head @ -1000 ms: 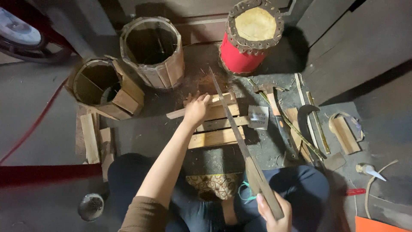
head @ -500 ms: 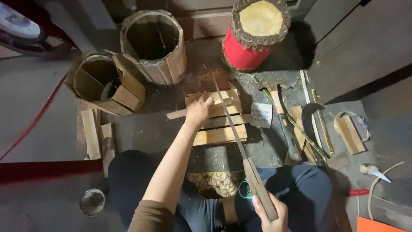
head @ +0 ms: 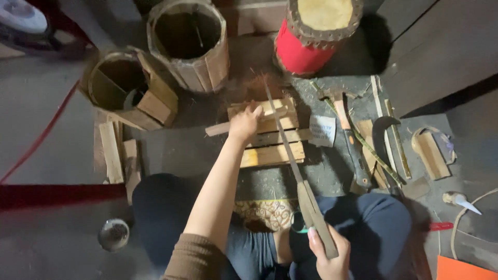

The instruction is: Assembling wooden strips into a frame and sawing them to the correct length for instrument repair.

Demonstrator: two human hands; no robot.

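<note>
Two open wooden barrels stand at the top left, a red drum to their right. A wooden pallet lies on the floor before the seated person. A long blade crosses it. The left hand presses a slat onto the pallet. The right hand grips the blade's handle. A hammer lies near.

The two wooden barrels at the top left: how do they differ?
The upright barrel is whole, its staves closed in a full ring. The tilted barrel leans over and looks unfinished, with staves sticking out loose at its side. Both are open-topped, empty, plain slatted wood.
</note>
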